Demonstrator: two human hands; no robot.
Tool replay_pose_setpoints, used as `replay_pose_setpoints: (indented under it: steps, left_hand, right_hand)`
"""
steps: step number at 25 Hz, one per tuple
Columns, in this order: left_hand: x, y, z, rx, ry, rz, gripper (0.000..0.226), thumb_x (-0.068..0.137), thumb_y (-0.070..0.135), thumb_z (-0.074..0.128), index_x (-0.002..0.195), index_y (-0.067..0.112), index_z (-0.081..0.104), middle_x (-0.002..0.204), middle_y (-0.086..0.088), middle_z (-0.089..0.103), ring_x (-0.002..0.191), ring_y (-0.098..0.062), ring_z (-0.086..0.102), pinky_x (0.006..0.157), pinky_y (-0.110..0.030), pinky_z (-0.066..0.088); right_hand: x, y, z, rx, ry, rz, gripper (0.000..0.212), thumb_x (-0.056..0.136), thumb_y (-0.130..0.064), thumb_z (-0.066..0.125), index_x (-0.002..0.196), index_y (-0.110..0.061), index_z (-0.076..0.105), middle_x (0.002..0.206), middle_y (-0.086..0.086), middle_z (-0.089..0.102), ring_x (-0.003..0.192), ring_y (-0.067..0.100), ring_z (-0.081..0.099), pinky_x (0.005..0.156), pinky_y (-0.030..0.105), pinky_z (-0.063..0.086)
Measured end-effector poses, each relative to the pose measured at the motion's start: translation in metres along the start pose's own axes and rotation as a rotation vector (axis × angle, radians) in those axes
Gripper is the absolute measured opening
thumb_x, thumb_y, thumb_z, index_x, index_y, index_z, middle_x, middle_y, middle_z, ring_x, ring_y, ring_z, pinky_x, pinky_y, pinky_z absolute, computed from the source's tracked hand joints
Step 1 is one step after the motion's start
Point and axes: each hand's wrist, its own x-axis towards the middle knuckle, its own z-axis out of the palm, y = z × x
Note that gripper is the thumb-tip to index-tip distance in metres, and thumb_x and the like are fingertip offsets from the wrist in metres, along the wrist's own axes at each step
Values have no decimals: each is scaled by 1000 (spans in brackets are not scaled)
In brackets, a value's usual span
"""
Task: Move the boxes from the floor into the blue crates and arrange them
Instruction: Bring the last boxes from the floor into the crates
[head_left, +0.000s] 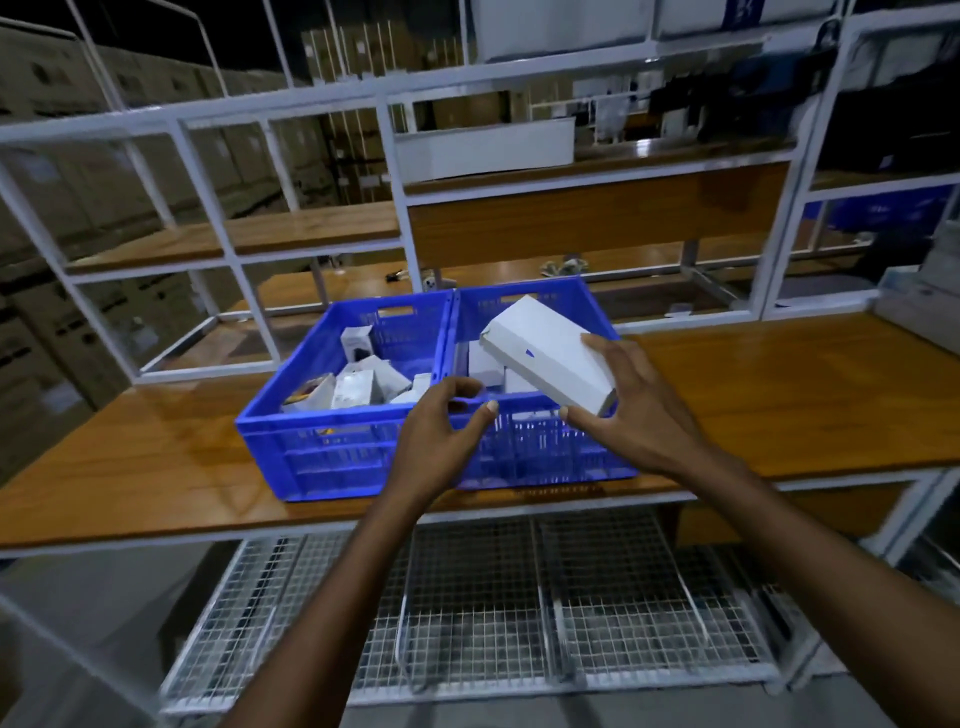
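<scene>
Two blue crates stand side by side on a wooden table. The left crate (291, 415) holds several small white boxes (358, 387) lying in a jumble. The right crate (571, 457) holds a few white boxes (485, 366) at its back left. My right hand (631, 410) grips a long white box (548, 353) from its near end and holds it tilted above the right crate. My left hand (441, 431) hovers at the near rim between the two crates, fingers curled and apart, holding nothing.
The wooden table (779, 384) runs left to right under a white metal shelf frame (395, 171). Wire mesh baskets (467, 623) sit below the table. Cardboard cartons (47, 260) are stacked at the left. Grey trays (924, 306) stand at the right edge.
</scene>
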Motion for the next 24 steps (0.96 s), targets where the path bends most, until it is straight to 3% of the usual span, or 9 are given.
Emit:
replay_pose_setpoints:
  steps: [3, 7, 14, 18, 20, 24]
  left_hand:
    - [44, -7, 24, -9, 38, -33, 22, 92, 45, 69, 108, 30, 65, 109, 17, 69, 102, 0, 64, 87, -30, 54]
    - [87, -11, 43, -35, 86, -100, 17, 92, 42, 70, 105, 30, 68, 103, 17, 70, 96, 6, 64, 79, -21, 52]
    - [145, -43, 63, 23, -47, -104, 16, 94, 43, 68, 106, 32, 67, 106, 19, 68, 96, 6, 63, 77, -13, 49]
    - [166, -60, 68, 56, -116, -67, 18, 94, 41, 68, 109, 32, 65, 110, 20, 65, 99, 1, 63, 67, -4, 45]
    - [173, -69, 68, 133, -151, -28, 25, 94, 43, 66, 116, 30, 64, 116, 17, 63, 103, -1, 60, 70, -7, 43]
    - [185, -89, 65, 284, -199, 92, 31, 94, 48, 63, 121, 33, 60, 121, 12, 60, 112, -9, 56, 82, -26, 45]
  right_hand:
    - [54, 34, 6, 94, -38, 67, 87, 85, -59, 71, 154, -37, 24, 151, -1, 32, 129, 20, 42, 86, 32, 49]
    - [121, 58, 15, 130, -138, 116, 85, 86, -61, 69, 156, -36, 27, 152, 3, 36, 131, 24, 44, 88, 32, 41]
    - [173, 75, 66, 55, -258, 114, 88, 81, -60, 73, 154, -37, 29, 146, 0, 37, 122, 26, 53, 92, 35, 48]
    - [183, 83, 88, 8, -313, 114, 91, 78, -55, 78, 153, -32, 33, 145, 2, 36, 129, 26, 47, 100, 39, 47]
    - [184, 86, 95, -40, -343, 110, 91, 77, -53, 78, 153, -30, 33, 145, 3, 35, 132, 28, 45, 104, 42, 46]
    - [184, 81, 106, -148, -335, 103, 87, 78, -56, 75, 151, -36, 31, 148, 1, 34, 135, 27, 41, 103, 42, 46]
